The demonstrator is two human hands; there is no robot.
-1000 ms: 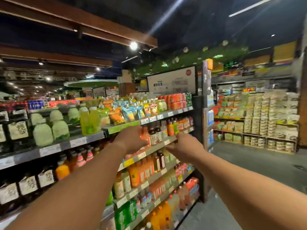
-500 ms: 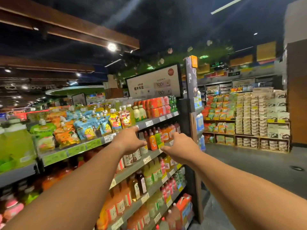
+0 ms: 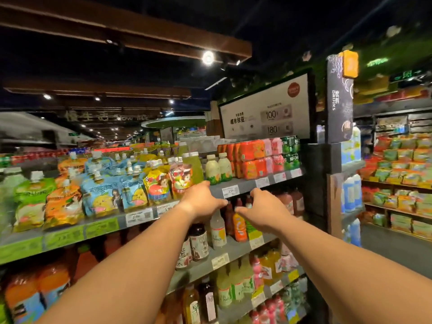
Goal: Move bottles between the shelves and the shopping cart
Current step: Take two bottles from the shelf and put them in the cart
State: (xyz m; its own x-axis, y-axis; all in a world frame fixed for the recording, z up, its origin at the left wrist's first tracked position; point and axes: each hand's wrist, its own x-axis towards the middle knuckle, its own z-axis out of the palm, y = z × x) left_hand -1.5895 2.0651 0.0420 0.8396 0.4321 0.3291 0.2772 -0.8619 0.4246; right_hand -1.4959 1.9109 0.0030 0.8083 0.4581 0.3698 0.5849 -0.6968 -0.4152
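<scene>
Both my arms stretch toward the grey drinks shelf (image 3: 243,187). My left hand (image 3: 201,202) hovers just under its top tier, fingers loosely extended above a pale bottle (image 3: 217,230). My right hand (image 3: 264,211) is spread open next to it, thumb just over an orange bottle (image 3: 240,228). Neither hand holds anything. Dark labelled bottles (image 3: 198,244) stand to the left of the pale one. The hands hide the caps of the bottles behind them. No shopping cart is in view.
Spouted drink pouches (image 3: 102,195) and stacked cans (image 3: 254,160) fill the top tier under a white sign (image 3: 266,113). Lower tiers hold several more bottles (image 3: 233,288). The shelf ends at a dark post (image 3: 339,108). An aisle floor (image 3: 397,249) and snack shelves (image 3: 402,160) lie to the right.
The view has travelled right along the shelving toward its end. Both hands stayed stretched out in front and now sit at the bottles under the top tier, still holding nothing.
</scene>
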